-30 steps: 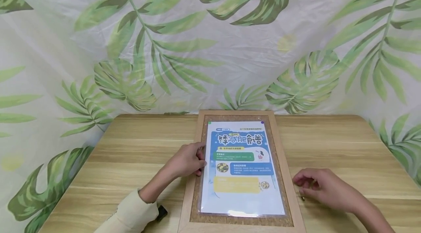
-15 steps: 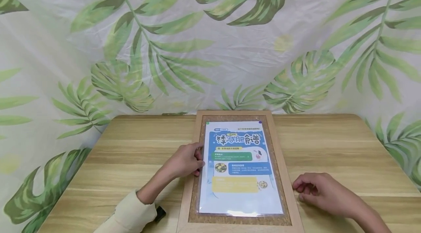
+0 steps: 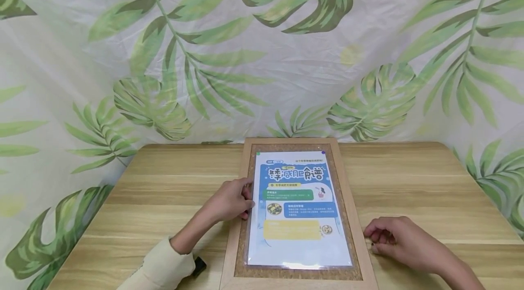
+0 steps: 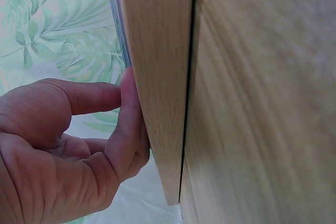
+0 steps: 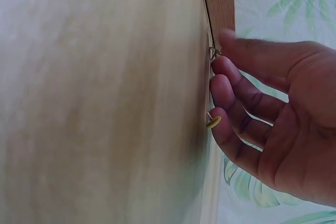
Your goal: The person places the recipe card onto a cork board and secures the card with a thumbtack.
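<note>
A laminated poster (image 3: 300, 253) lies on a cork board (image 3: 294, 273) with a wooden frame (image 3: 234, 244). A green pin (image 3: 258, 153) and a purple pin (image 3: 323, 152) sit at its upper corners. My left hand (image 3: 231, 199) rests on the board's left side, thumb near the poster's edge. In the left wrist view, its loosely bent fingers touch the frame's upper edge. My right hand (image 3: 397, 241) has curled fingers down at the table, right of the frame. In the right wrist view, a small metallic tack (image 5: 214, 53) is at its fingertips; a yellow thumbtack (image 5: 213, 123) lies by another finger.
The wooden table (image 3: 163, 176) carries the board, whose far end reaches the table's back edge. A leaf-print cloth (image 3: 229, 53) hangs behind and around. Beside the left sleeve (image 3: 168, 265) a small black object (image 3: 199, 266) shows, partly hidden.
My right hand has lowered slightly, and the small tack seen below its thumb is now mostly hidden at the fingertips. My left hand stays at the board; the view shifted a little.
</note>
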Demonstrator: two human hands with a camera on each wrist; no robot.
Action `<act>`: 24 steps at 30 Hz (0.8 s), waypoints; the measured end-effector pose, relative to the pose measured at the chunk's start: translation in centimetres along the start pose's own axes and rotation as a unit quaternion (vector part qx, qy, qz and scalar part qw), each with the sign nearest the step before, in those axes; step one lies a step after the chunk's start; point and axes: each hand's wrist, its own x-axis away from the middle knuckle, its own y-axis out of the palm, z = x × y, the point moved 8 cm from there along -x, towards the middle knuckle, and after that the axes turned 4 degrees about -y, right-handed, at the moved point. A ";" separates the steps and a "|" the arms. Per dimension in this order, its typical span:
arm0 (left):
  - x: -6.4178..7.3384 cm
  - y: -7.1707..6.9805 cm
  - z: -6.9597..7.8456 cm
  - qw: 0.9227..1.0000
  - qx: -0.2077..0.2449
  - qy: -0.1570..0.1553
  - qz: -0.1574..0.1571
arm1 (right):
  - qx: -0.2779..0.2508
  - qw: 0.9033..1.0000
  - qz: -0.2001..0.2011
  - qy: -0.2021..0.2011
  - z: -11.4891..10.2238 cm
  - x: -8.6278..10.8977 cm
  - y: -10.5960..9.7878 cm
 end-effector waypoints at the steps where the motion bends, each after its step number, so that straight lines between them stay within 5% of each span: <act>1: 0.0 0.0 0.0 1.000 0.001 0.000 0.000 | 0.003 1.000 0.001 0.000 0.0 0.0 0.0; 24: 0.0 -0.1 0.1 1.000 0.001 -0.001 -0.003 | 0.011 1.000 0.000 0.016 0.2 -0.3 0.2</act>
